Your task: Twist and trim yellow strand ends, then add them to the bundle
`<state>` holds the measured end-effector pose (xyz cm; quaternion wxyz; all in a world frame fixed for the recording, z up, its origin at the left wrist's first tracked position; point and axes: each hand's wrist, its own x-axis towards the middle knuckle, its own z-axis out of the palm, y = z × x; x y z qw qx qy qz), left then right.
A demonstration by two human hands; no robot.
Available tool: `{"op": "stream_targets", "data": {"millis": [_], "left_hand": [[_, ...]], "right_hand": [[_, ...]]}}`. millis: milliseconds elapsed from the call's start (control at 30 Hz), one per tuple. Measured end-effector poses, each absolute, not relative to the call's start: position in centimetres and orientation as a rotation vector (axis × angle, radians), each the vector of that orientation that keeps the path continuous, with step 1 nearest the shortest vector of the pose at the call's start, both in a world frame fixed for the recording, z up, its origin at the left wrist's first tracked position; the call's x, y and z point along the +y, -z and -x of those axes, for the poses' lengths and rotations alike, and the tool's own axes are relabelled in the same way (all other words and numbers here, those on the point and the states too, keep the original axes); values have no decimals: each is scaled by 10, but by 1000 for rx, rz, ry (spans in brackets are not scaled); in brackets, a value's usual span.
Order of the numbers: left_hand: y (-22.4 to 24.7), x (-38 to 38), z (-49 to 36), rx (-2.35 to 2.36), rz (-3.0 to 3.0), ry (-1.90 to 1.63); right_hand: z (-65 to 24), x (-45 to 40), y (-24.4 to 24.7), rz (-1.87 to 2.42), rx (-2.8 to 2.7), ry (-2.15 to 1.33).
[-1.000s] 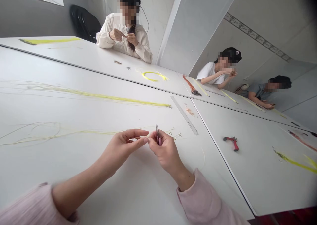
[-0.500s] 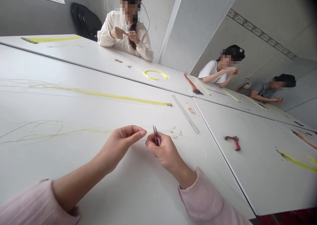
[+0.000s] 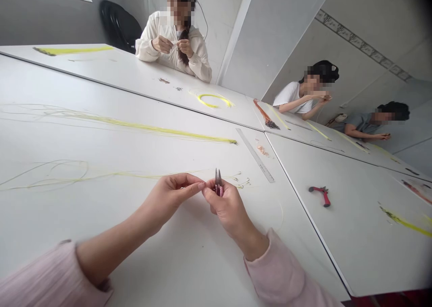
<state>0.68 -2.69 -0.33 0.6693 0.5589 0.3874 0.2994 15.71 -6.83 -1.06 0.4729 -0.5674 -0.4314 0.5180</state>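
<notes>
My right hand (image 3: 227,205) is wrapped round a small pair of pink-handled scissors (image 3: 219,181), blades pointing up and slightly apart. Its thumb and forefinger meet the fingertips of my left hand (image 3: 173,199), which is closed in a pinch. Whatever sits between those fingertips is too small to make out. Just behind the hands lie several fish hooks (image 3: 248,181) on yellow lines (image 3: 118,174) that trail away to the left. A thin pale line (image 3: 282,210) curves on the table to the right of my right wrist.
Farther back lies a bundle of yellow lines (image 3: 151,129) with hooks at one end. A clear ruler (image 3: 255,155), small copper-coloured pieces (image 3: 262,151) and red pliers (image 3: 322,195) lie to the right. Across the white tables (image 3: 151,262), several people sit handling small items.
My hands have come together, so their fingertips now touch. The scissors have shifted slightly right, and their blades stand a little wider. The whole view has shifted slightly.
</notes>
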Motion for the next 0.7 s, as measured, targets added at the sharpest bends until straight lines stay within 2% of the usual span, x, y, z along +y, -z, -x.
{"op": "stream_targets", "data": {"millis": [433, 700], "left_hand": [[5, -28, -8, 784, -1142, -715], [10, -25, -6, 840, -1107, -756]], "right_hand": [[-155, -69, 20, 1287, -945, -1261], [-152, -71, 16, 1348, -1125, -1242]]}}
